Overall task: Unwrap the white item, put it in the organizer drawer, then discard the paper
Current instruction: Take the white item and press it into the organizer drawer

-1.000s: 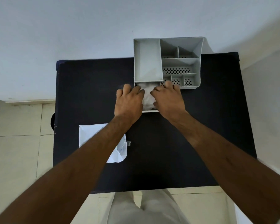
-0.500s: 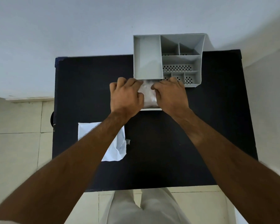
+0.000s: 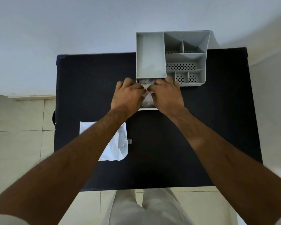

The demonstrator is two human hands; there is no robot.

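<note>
A grey organizer (image 3: pixel 185 57) with several compartments stands at the back of the black table (image 3: pixel 88 78). Its drawer (image 3: pixel 147 108) is pulled out toward me below the large left compartment. A white crumpled item (image 3: pixel 147 96) lies in the drawer, mostly covered by my hands. My left hand (image 3: pixel 128 96) presses on its left side and my right hand (image 3: pixel 166 96) on its right side, fingers curled onto it. The white paper (image 3: pixel 120 143) lies flat on the table at the front left, partly hidden under my left forearm.
A wall runs behind the table and another closes in on the right. Tiled floor shows to the left and in front. A small grey scrap (image 3: pixel 130 141) lies beside the paper. My legs stand at the table's front edge.
Both hands have shifted slightly over the white item in the drawer, fingers closing nearer each other. The paper has not moved.
</note>
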